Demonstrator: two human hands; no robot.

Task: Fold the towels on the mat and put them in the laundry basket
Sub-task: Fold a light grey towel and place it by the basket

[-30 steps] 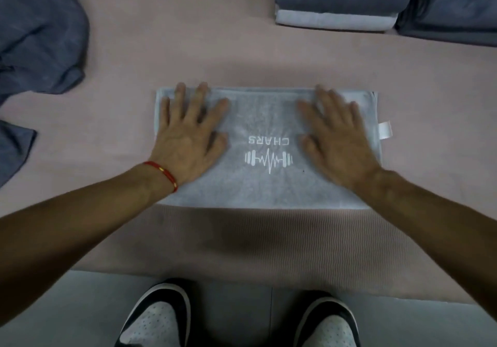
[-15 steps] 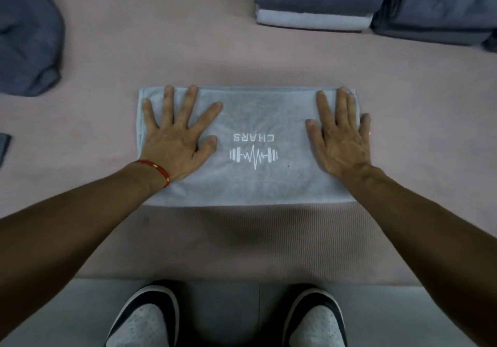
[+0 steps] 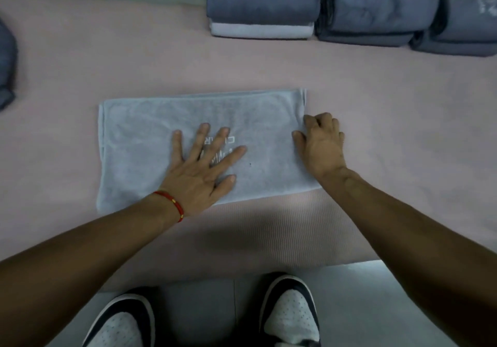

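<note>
Left hand: fingers spread flat, pressing the middle of the light grey towel over its logo. Right hand: fingers curled over the towel's right edge, gripping it. Towel lies folded on the pink mat.

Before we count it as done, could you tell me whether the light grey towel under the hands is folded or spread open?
Folded, though not finished: the light grey towel shows doubled layers at its right edge, where the right hand grips it.
</note>
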